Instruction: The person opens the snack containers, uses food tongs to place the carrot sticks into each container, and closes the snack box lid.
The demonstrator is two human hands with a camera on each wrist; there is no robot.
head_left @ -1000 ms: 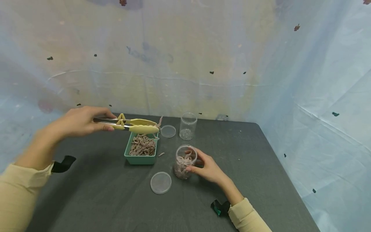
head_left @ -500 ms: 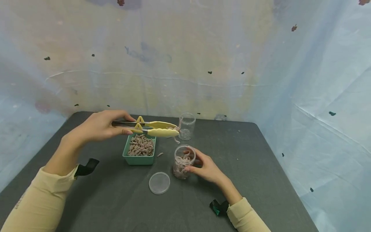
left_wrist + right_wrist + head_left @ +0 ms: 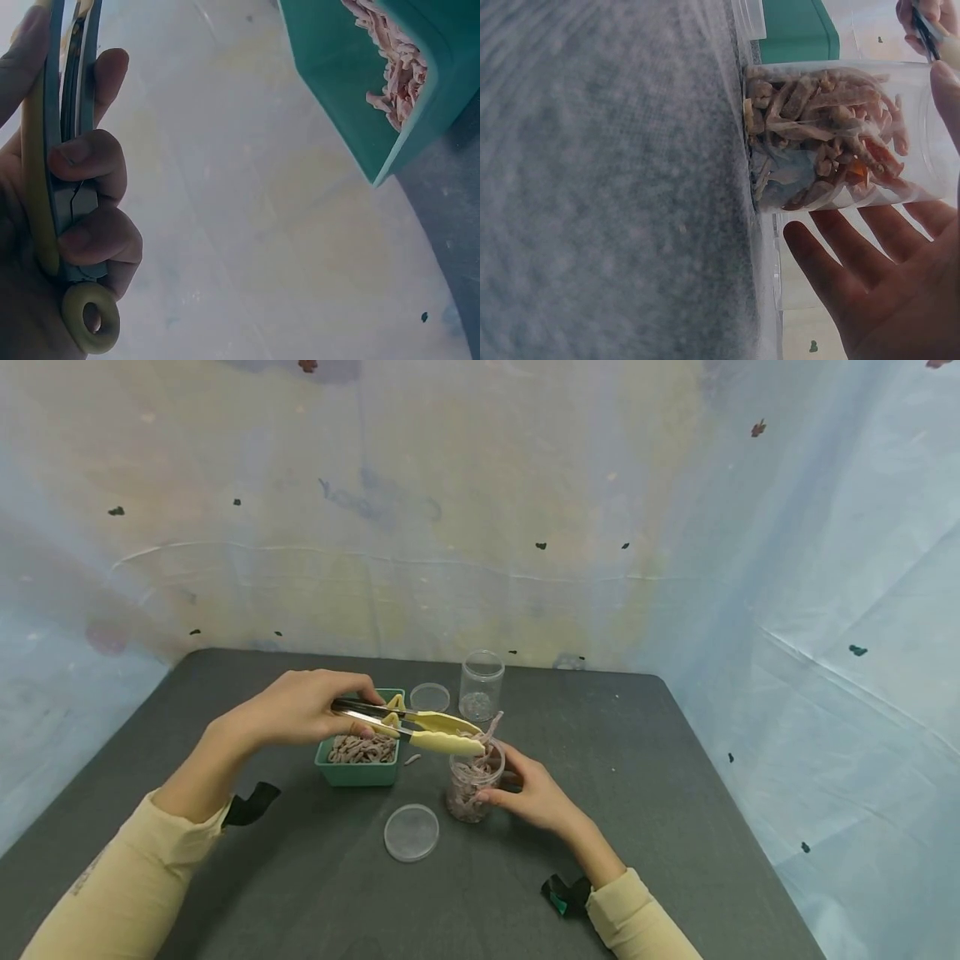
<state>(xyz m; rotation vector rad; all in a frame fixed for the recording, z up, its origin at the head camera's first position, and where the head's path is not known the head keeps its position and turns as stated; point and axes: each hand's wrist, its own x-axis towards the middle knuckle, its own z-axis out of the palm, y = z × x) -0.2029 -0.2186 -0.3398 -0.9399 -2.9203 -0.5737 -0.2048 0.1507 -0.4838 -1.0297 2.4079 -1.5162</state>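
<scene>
While the right hand (image 3: 536, 789) grips the jar (image 3: 465, 803) — likely steadying it — the left hand (image 3: 307, 708) holds tongs (image 3: 447, 743) at its mouth.

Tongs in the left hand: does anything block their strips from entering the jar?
Nothing visible does. In the head view, the tongs hold the strips at the open mouth of the jar, and the nearest lid lies apart on the table.

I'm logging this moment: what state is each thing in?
Tongs, gripping strips
Near jar, upright, uncapped, partly filled
Far jar, upright, uncapped
Green tub, uncovered, holding strips
Near lid, flat on table
Far lid, flat too
Left hand, gripping tongs
Right hand, holding near jar
</scene>
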